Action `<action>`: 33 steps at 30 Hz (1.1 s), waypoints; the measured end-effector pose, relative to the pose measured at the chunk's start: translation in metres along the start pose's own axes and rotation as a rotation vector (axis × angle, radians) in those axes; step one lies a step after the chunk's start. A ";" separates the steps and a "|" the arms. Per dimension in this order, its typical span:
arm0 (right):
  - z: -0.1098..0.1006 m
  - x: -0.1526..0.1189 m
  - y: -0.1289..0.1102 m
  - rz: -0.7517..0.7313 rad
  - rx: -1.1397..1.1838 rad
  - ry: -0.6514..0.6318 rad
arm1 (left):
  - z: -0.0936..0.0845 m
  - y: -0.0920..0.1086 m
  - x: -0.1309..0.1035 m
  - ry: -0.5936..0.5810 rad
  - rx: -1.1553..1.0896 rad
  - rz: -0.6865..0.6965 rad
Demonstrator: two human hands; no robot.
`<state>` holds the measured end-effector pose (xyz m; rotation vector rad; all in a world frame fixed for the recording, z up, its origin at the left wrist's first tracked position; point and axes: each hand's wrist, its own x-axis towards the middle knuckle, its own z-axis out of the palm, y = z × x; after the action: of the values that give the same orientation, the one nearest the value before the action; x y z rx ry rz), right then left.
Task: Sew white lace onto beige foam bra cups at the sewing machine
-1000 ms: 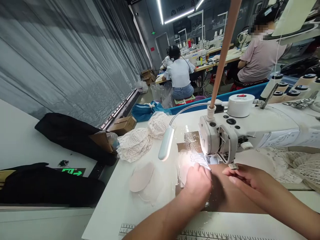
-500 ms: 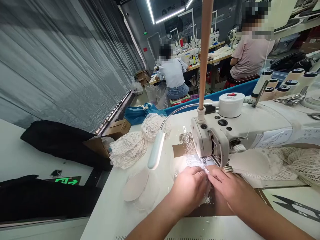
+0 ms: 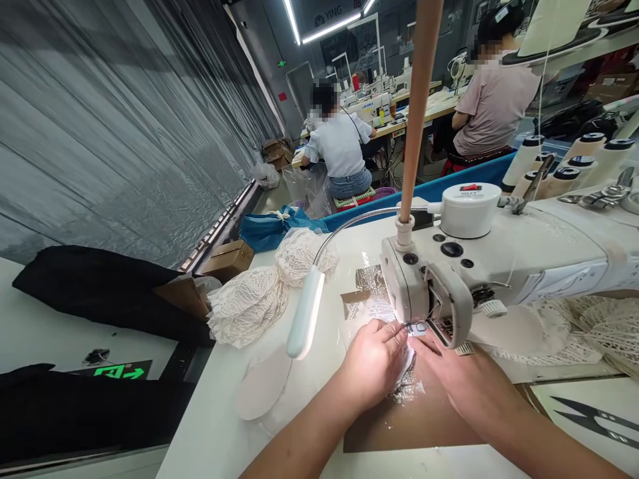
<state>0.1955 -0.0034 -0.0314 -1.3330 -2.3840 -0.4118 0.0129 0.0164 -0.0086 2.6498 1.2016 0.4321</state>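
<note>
A white lace piece (image 3: 378, 310) lies under the head of a white sewing machine (image 3: 399, 283), bunched beneath my fingers. My left hand (image 3: 372, 362) is closed on it just left of the presser foot, fingers pressed together; a white fold shows below the palm. To the right, my right hand (image 3: 456, 372) reaches in with its fingertips at the lace edge, close to my left fingers and in front of the foot. Its lower fingers are partly hidden. The needle point is hard to make out. Brown sheeting (image 3: 414, 426) covers the work surface below both hands.
A lamp (image 3: 305, 313) on a bent neck hangs left of the machine. Stacked lace cups (image 3: 249, 303) and a beige pad (image 3: 264, 384) lie left. More lace (image 3: 609, 329) and black thread snips (image 3: 594, 419) are right. Two people sit at machines beyond.
The view has shifted slightly. My hands remain by the presser foot, the left fingers now nearer the machine head. Less of the lace shows below my left hand, and more brown sheeting is visible.
</note>
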 end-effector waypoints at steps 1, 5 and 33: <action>0.000 0.000 0.000 -0.002 -0.004 -0.003 | 0.000 -0.001 0.000 0.001 0.002 0.005; 0.001 -0.004 -0.001 -0.013 0.005 -0.013 | 0.005 -0.002 -0.004 0.010 0.000 -0.001; 0.003 -0.023 0.017 -0.044 0.563 0.040 | -0.024 0.025 -0.050 -0.200 -0.410 0.169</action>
<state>0.2207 -0.0105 -0.0435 -0.9986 -2.2562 0.2132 -0.0095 -0.0367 0.0125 2.3757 0.7410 0.3806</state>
